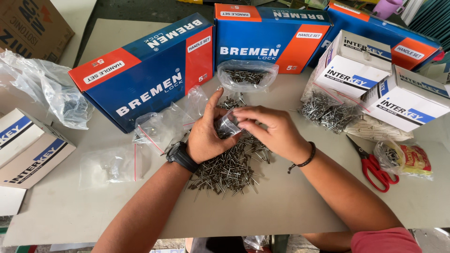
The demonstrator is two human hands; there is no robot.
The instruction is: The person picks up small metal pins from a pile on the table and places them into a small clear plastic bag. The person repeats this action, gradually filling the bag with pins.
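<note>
My left hand (206, 133) and my right hand (269, 126) meet over a pile of small grey metal rivets (229, 168) on the table. Together they hold a small clear plastic bag (226, 125) with rivets inside it. The left hand, with a black watch at the wrist, grips the bag from the left. The right hand, with a black cord bracelet, pinches the bag's top edge from the right.
Blue and orange boxes (150, 75) stand behind, with a filled clear bag (246, 75) in front of them. White boxes (354, 63), a second rivet pile (326, 110), red scissors (375, 166) and a bagged item (405, 159) lie right. Empty clear bags (110, 164) lie left.
</note>
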